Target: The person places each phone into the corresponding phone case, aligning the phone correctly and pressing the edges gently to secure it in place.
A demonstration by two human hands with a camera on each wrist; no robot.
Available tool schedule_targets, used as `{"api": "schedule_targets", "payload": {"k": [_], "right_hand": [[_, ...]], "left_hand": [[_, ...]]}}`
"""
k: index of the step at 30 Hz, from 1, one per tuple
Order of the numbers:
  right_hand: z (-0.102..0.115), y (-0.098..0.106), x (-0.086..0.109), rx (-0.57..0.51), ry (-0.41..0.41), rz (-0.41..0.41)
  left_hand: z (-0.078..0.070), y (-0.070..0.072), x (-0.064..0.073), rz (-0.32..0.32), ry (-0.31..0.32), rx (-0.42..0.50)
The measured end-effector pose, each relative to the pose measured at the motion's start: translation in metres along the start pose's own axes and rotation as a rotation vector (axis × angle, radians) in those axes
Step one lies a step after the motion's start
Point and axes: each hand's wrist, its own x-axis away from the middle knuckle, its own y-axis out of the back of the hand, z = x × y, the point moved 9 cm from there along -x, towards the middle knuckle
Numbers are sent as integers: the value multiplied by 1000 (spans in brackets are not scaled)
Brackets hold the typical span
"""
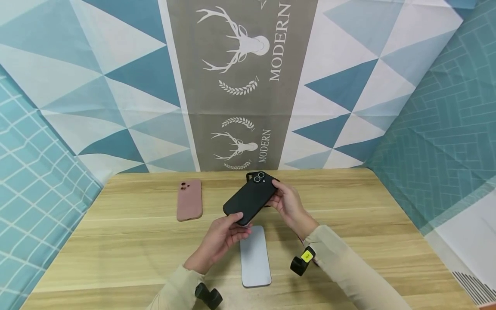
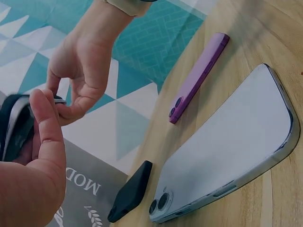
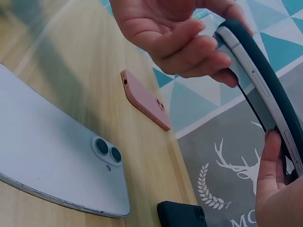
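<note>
Both hands hold a phone in a black case [image 1: 249,200] above the table, its case side facing the head camera and tilted. My left hand [image 1: 218,239] pinches its lower end, thumb on the case and fingers underneath. At the upper end my right hand [image 1: 288,204] grips the corner. In the right wrist view, the pale side frame of the phone [image 3: 258,78] with its buttons shows beside the dark case [image 3: 272,71]; whether the case is fully seated I cannot tell. Below the hands lies a white phone [image 1: 255,260], back up, two lenses visible in the right wrist view.
A pink case [image 1: 189,202] lies at the back left of the wooden table [image 1: 128,249]. Another black phone or case [image 2: 130,191] is mostly hidden behind the held one. A purple phone or case [image 2: 199,78] lies under the right forearm. Patterned cloth hangs behind the table.
</note>
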Motion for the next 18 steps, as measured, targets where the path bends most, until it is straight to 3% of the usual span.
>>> {"api": "schedule_targets", "payload": {"k": [9,18], "right_hand": [[-2,3,2,-20,5,-19],[-4,12,3,144,-45,-26]], "left_hand": [[-2,3,-2,-61,-16,-28],[-17,5,1,43,-82,-76]]}}
